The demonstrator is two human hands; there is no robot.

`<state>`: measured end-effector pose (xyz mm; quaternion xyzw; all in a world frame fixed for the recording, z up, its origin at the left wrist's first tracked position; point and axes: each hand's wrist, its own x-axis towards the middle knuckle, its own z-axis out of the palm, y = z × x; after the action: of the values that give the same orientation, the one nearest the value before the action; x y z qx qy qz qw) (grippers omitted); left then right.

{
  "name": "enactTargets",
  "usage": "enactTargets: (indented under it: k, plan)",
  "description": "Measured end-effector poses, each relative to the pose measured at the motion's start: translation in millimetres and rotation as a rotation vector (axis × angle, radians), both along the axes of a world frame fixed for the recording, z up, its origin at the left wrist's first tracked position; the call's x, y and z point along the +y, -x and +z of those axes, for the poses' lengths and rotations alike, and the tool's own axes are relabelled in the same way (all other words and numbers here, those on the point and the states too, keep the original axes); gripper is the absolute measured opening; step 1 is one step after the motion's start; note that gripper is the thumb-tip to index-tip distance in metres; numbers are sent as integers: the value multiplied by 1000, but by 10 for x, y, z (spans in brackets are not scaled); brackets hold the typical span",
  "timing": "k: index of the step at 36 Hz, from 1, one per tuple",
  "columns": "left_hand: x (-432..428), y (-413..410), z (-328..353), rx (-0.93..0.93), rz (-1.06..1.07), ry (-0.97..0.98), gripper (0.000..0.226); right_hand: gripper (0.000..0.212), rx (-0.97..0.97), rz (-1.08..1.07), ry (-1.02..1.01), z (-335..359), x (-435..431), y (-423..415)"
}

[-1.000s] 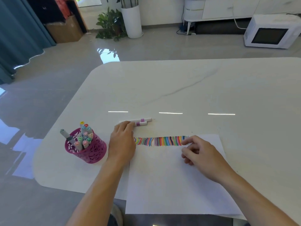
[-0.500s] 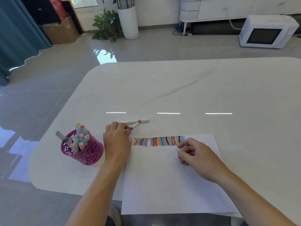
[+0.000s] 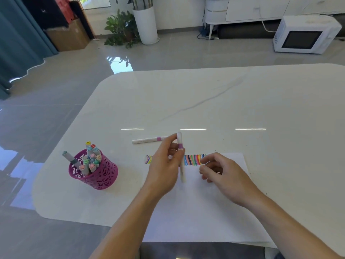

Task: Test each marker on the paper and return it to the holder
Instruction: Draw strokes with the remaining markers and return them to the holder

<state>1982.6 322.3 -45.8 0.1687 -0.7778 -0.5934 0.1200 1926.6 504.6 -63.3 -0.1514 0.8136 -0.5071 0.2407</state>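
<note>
The left hand (image 3: 164, 169) is gripping one white, purple-banded marker (image 3: 180, 146) between thumb and fingertips, nearly upright over the paper (image 3: 205, 212). A second banded marker (image 3: 147, 140) is lying just beyond those fingertips, its print too blurred to read. The right hand (image 3: 224, 176) is resting curled on the paper, and whether it is holding anything cannot be told. About eleven markers are standing in the magenta holder (image 3: 100, 174), left of the left knuckles.

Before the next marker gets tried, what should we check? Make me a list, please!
1. Marker in grip: left hand holds the purple-banded marker. Ok.
2. Its cap off: cannot tell.
3. Room on the paper: blank below the stripes. Ok.
4. Holder upright, left of the paper: ok.
5. Other marker in the holder: it lies on the table. Not ok.
</note>
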Motion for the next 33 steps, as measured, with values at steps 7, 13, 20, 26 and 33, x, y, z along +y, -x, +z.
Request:
enactTargets:
  k: [7, 13, 20, 26, 33]
  plan:
    - [212, -38, -47, -35, -128, -42, 53, 20, 16, 76, -3, 19, 20, -8]
    - [251, -44, -52, -41, -94, -119, 19, 12, 45, 105, -35, 34, 56, 12]
    - [169, -79, -95, -159, -264, 390, 16, 14, 259, 147, -215, 21, 160, 42]
    - [221, -97, -152, -179, -396, 593, 24, 40, 460, 190, -445, 10, 198, 38]
    - [214, -104, -113, -103, -367, 615, 23, 50, 533, 243, -543, -17, 210, 31]
